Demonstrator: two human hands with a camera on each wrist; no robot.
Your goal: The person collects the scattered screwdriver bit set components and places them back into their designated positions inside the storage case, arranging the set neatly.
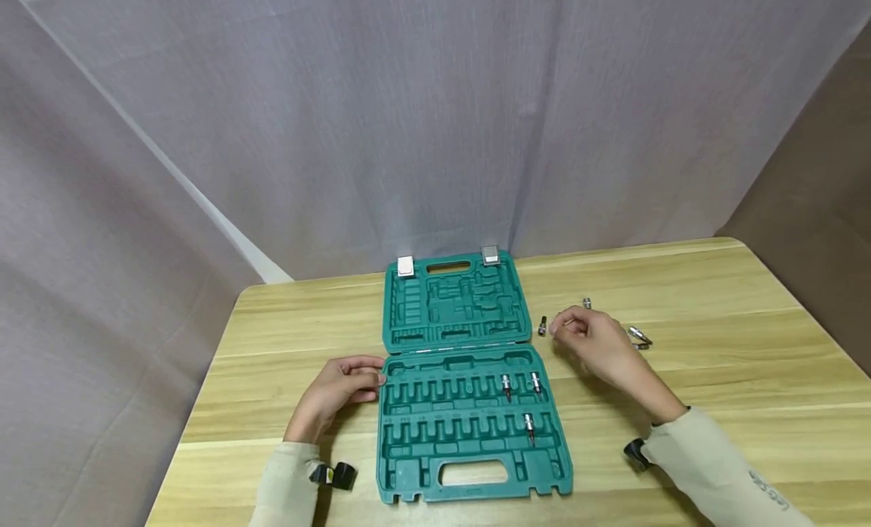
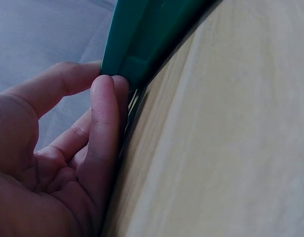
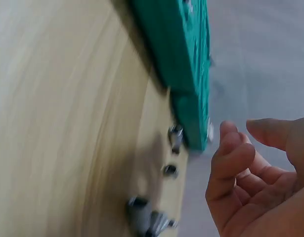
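Green moulded plastic marks the landmark: an open tool case (image 1: 469,406) lying flat on the wooden counter (image 1: 748,406), lid half away from the person, tray half near them; at the left edge of that case the left hand (image 1: 336,391) rests with straight fingers pressed against the rim, gripping nothing, seemingly steadying it; inside the tray, toward its right end, three bits (image 1: 520,395) sit in their slots, two in the upper row and one in the lower, every other slot bare; the lid's recesses hold nothing that I can make out; just right of the case the right hand (image 1: 592,338) hovers above the counter, fingers loosely curled and apart, with nothing visibly held; a small socket (image 1: 542,326) lies between that hand and the case, and more loose bits (image 1: 638,336) lie further right; judging by this, the step in hand is picking up a loose piece, and the next move calls for a fine pinch on the socket.
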